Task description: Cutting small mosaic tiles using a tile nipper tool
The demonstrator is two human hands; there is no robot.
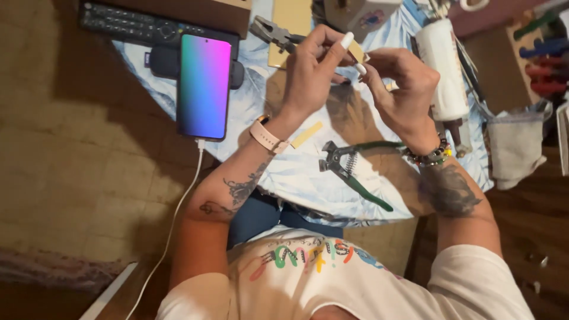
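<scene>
Nearest: white shirt with coloured print, both forearms reaching away over the surface [296, 172], which is draped in a pale blue patterned cloth.

Near edge of surface: green-handled cutters [349, 172] lying flat, untouched, between the two wrists. Just left of them, a loose tan strip [306, 135], also untouched.

Mid-distance, raised above the surface: left hand [311, 71] and right hand [400, 89] brought together. Both closed in a fingertip pinch on one small tan piece [357, 52], held in the air between them and clear of the cloth. Other fingers curled in. Exact contact partly hidden by long pale nails.

Step in hand, as a judgement: fine fingertip work on the piece, tools set aside. Anything further on so small a piece probably calls for a steady two-handed pinch and short, careful finger movements.

Left of hands: phone [204, 86] with lit gradient screen, propped, white cable [178, 213] trailing near.

Far: remote control [130, 24], grey pliers [272, 32], white roll [441, 71] at right, grey cloth bag [515, 148] beyond the surface's right edge.

Room: beige tiled floor at left, dark floor at right.
</scene>
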